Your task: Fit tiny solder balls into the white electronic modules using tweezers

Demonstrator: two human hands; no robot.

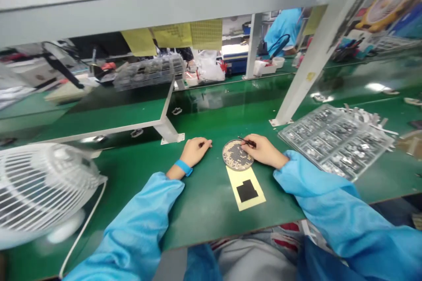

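Observation:
My right hand is closed on dark tweezers, whose tip points left over a round dish. Many small tan and dark pieces cover the dish, too small to make out. Below the dish, touching its near edge, lies a pale yellow sheet with a black stepped patch on it. My left hand, with a blue band at the wrist, rests on the green table left of the dish. Its fingers are loosely bent and apart, with nothing visible in them.
At the right stands a clear compartment tray full of small metal parts. A white fan occupies the left side, its cord running along the table. A raised shelf and a slanted white post stand behind.

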